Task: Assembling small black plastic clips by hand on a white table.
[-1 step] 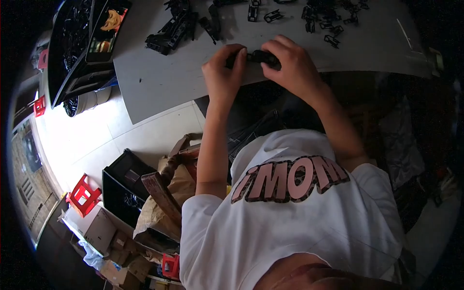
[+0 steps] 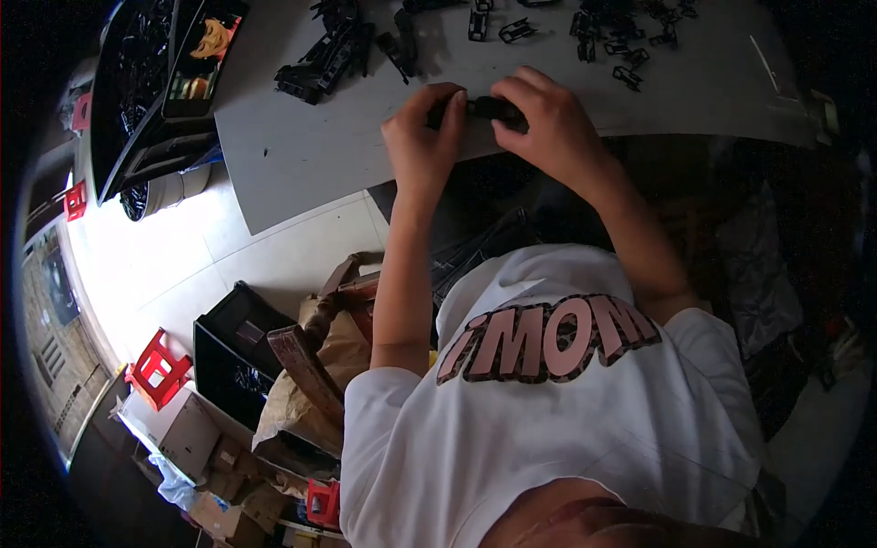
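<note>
Above the front edge of the grey table (image 2: 301, 155), both my hands are closed around small black plastic parts. My left hand (image 2: 422, 132) pinches one dark end between thumb and curled fingers. From the other side, my right hand (image 2: 553, 114) grips a black plastic part (image 2: 493, 108), whose middle shows in the gap between the hands. Whether this is one piece or two pieces joined, I cannot tell, since my fingers hide most of it. Beyond my left hand lies a heap of longer black plastic parts (image 2: 329, 59). Several small black frame-like clips (image 2: 519, 30) are scattered past my right hand.
A phone (image 2: 203, 64) playing a picture leans at the left beside a black tray (image 2: 128, 100) full of black parts. Below are a bucket (image 2: 174, 192), a red stool (image 2: 160, 370), a black crate (image 2: 239, 338), a wooden chair arm (image 2: 306, 370) and cardboard boxes (image 2: 187, 434).
The fingers of my right hand have shifted very slightly on the black plastic part. My left hand and everything else look the same.
</note>
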Demonstrator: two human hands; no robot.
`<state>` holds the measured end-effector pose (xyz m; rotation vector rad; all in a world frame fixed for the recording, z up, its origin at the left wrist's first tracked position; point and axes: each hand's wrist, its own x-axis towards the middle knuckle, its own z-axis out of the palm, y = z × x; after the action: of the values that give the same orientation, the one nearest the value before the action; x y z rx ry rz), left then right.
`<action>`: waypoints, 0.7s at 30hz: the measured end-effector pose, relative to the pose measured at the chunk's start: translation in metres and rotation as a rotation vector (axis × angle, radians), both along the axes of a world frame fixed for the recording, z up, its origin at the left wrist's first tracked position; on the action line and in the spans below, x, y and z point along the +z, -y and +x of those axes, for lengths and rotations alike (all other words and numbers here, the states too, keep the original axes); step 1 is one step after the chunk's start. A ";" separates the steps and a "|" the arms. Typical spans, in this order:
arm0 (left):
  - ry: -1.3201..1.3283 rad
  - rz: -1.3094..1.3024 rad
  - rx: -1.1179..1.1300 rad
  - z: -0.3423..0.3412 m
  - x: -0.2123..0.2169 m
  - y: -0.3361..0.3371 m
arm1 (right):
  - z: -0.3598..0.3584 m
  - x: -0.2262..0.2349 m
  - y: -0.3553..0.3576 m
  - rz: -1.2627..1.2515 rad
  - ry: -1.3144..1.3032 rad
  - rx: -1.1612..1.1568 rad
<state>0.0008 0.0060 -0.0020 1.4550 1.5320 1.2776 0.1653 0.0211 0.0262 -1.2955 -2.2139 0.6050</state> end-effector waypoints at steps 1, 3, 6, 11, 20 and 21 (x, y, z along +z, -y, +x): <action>-0.009 -0.010 0.016 0.001 -0.001 0.000 | -0.002 0.000 0.000 0.000 -0.001 0.001; -0.053 -0.021 -0.001 0.006 0.002 0.001 | -0.005 -0.001 0.000 0.036 0.008 0.021; -0.118 -0.004 -0.070 0.004 0.005 0.001 | -0.009 -0.001 0.003 0.121 0.068 0.021; 0.195 0.067 -0.168 -0.003 -0.006 0.002 | 0.001 -0.003 0.000 -0.133 -0.159 -0.031; 0.490 -0.092 -0.126 -0.015 0.006 0.010 | 0.023 -0.005 -0.029 -0.354 -0.306 0.129; 0.439 -0.057 -0.077 -0.024 0.000 0.007 | 0.029 -0.004 -0.042 -0.117 -0.260 0.079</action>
<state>-0.0236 -0.0015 -0.0021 1.0934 1.1976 1.3836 0.1941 0.0633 0.0220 -1.1178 -2.0473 0.8915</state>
